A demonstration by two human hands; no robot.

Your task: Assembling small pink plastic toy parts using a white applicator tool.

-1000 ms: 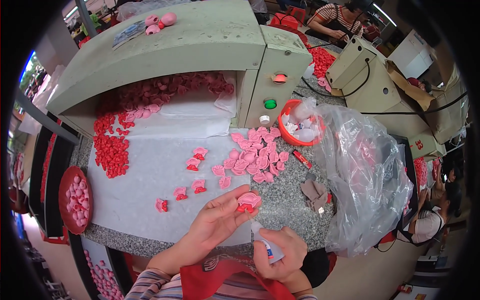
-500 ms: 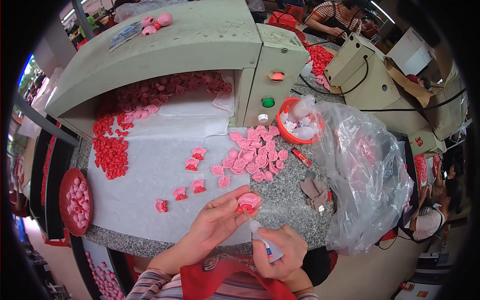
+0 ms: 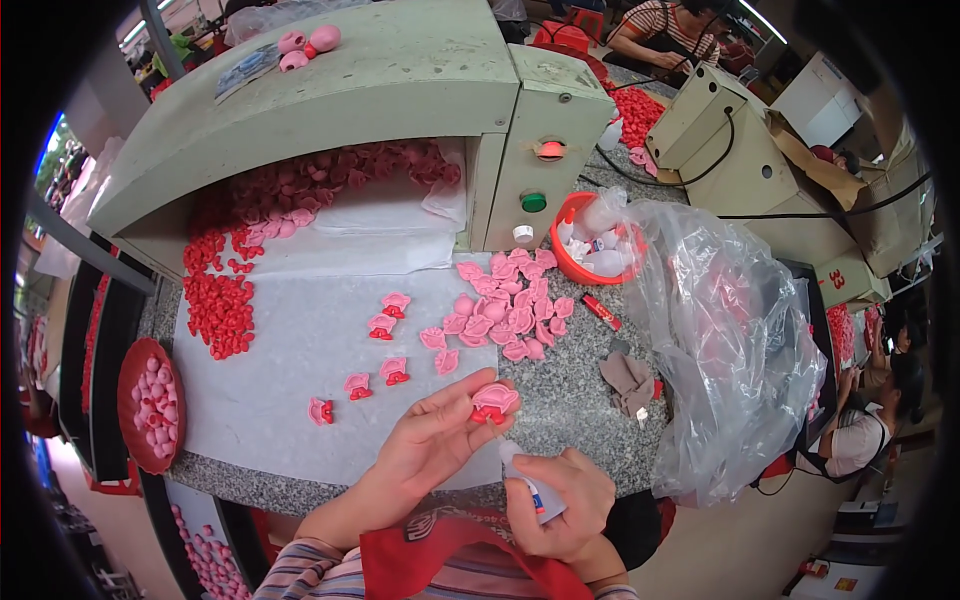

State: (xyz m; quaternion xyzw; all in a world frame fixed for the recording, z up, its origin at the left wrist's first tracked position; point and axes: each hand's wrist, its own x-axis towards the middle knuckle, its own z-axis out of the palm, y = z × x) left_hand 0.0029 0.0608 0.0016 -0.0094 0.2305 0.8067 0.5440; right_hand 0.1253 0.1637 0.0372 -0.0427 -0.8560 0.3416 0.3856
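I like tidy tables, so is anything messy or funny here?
Nothing looks broken or spilled. The red pieces lie in a loose heap on the white sheet, and a grey rag sits crumpled on the stone counter. The left hand holds a pink piece; the right hand holds a small bottle.

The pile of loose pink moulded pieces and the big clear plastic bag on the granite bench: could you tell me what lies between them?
In the head view, a small red tube lies on the speckled bench between the pile of loose pink pieces and the clear plastic bag; the crumpled brownish rag sits lower down.

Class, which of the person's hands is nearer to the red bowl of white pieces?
Right. The right hand lies below the red bowl, holding a small bottle; the left hand is farther left.
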